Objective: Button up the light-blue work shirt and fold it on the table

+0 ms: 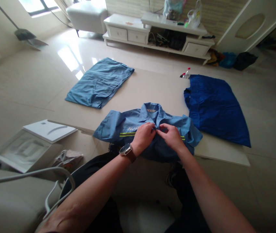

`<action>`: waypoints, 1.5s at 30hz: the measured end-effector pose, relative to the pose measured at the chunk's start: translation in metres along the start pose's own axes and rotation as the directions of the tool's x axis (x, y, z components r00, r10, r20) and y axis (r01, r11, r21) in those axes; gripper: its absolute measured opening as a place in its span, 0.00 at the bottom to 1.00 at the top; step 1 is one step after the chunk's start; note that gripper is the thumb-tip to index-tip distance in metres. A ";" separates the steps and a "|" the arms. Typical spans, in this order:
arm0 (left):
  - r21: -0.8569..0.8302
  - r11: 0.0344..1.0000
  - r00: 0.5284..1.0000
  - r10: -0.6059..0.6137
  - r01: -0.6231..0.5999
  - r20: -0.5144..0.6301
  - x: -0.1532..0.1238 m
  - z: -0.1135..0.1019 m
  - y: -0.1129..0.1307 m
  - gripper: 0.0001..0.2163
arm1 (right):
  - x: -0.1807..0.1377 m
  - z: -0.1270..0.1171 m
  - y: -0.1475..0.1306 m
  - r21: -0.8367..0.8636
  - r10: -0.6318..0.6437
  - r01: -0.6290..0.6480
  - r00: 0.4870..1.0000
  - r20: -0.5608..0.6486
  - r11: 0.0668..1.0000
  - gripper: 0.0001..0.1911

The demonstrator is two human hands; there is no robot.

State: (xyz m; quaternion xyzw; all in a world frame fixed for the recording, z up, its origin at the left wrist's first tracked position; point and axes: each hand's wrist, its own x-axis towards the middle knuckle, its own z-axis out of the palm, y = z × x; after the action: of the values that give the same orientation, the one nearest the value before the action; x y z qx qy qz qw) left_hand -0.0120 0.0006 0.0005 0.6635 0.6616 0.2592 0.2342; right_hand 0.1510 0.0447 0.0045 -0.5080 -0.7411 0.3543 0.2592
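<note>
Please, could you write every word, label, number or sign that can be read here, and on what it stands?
"NJ", then perhaps "P": white letters on the shirt; the left hand covers what may follow.
Collar label: too small to read.
Watch: dial too blurred to read.
White box lid: small mark, unreadable.

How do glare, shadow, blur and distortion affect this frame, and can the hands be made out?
Head view: window washed out, glare on the floor; head view: dark trousers sunk in shadow; head view: wide-angle stretch toward the corners; head view: left hand and right hand readable at the shirt, fingertip detail too soft to tell.
</note>
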 end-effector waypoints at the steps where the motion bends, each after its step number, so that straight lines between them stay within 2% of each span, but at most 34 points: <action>1: -0.003 1.000 1.000 0.000 0.000 0.000 0.000 0.000 0.000 0.09 | -0.001 -0.001 -0.001 -0.032 -0.002 0.003 1.000 0.006 0.999 0.11; 5: -0.014 1.000 1.000 -0.001 0.001 -0.005 0.000 -0.002 0.003 0.11 | -0.004 -0.003 -0.006 -0.121 -0.011 0.013 1.000 0.014 0.993 0.09; 11: -0.062 0.998 0.999 0.031 -0.032 -0.021 0.001 -0.005 0.004 0.12 | -0.005 -0.004 -0.002 -0.099 -0.100 0.098 0.995 -0.021 0.990 0.11; 16: -0.069 0.997 0.999 0.044 -0.045 -0.020 0.001 -0.005 0.003 0.12 | -0.004 -0.002 0.002 -0.105 -0.099 0.095 0.995 -0.030 0.990 0.11; 24: -0.049 0.995 0.996 0.092 -0.091 0.015 0.000 -0.008 0.005 0.14 | -0.004 0.000 -0.002 -0.054 0.013 -0.021 0.990 -0.138 0.998 0.10; 28: -0.025 0.994 0.992 0.111 -0.110 0.056 -0.005 -0.007 0.011 0.15 | 0.002 0.000 0.006 0.009 0.051 -0.051 0.969 -0.242 0.999 0.11; 31: -0.033 0.996 0.992 0.082 -0.079 0.098 -0.006 0.000 0.008 0.15 | 0.008 0.002 0.012 0.076 0.095 -0.076 0.949 -0.300 0.994 0.13; 33: -0.061 0.994 0.980 0.097 -0.087 0.175 -0.005 0.004 -0.001 0.18 | 0.010 0.004 0.014 0.063 0.090 -0.074 0.949 -0.303 0.995 0.13; 34: -0.069 0.992 0.968 0.116 -0.103 0.225 -0.004 0.004 -0.007 0.21 | 0.011 0.005 0.016 0.038 0.076 -0.069 0.962 -0.263 0.997 0.13; 37: 0.002 0.994 0.946 0.103 -0.109 0.308 0.000 -0.004 -0.035 0.28 | 0.014 -0.005 0.026 -0.082 0.043 -0.040 0.998 0.041 0.996 0.18; 39: 0.126 0.992 0.975 -0.015 -0.014 0.222 0.006 -0.016 -0.061 0.26 | 0.018 -0.021 0.042 -0.232 0.072 -0.033 0.985 0.160 0.972 0.20; 41: 0.228 0.962 0.984 -0.169 0.152 0.057 0.013 -0.028 -0.089 0.26 | 0.021 -0.043 0.065 -0.451 0.128 -0.084 0.990 0.067 0.889 0.15; 42: 0.260 0.934 0.968 -0.250 0.244 -0.013 0.016 -0.033 -0.103 0.27 | 0.023 -0.054 0.078 -0.551 0.158 -0.136 0.987 -0.008 0.823 0.14; 43: 0.284 0.897 0.940 -0.334 0.340 -0.069 0.019 -0.037 -0.115 0.28 | 0.024 -0.063 0.090 -0.617 0.197 -0.195 0.978 -0.065 0.762 0.15; 45: 0.313 0.842 0.898 -0.425 0.440 -0.119 0.024 -0.041 -0.135 0.30 | 0.024 -0.074 0.109 -0.675 0.279 -0.278 0.954 -0.110 0.683 0.23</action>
State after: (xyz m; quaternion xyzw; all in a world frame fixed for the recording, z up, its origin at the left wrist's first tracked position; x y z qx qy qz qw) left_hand -0.1412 0.0248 -0.0555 0.5211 0.8331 0.0995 0.1564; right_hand 0.2598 0.1121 -0.0359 -0.6737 -0.7332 0.0924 -0.0035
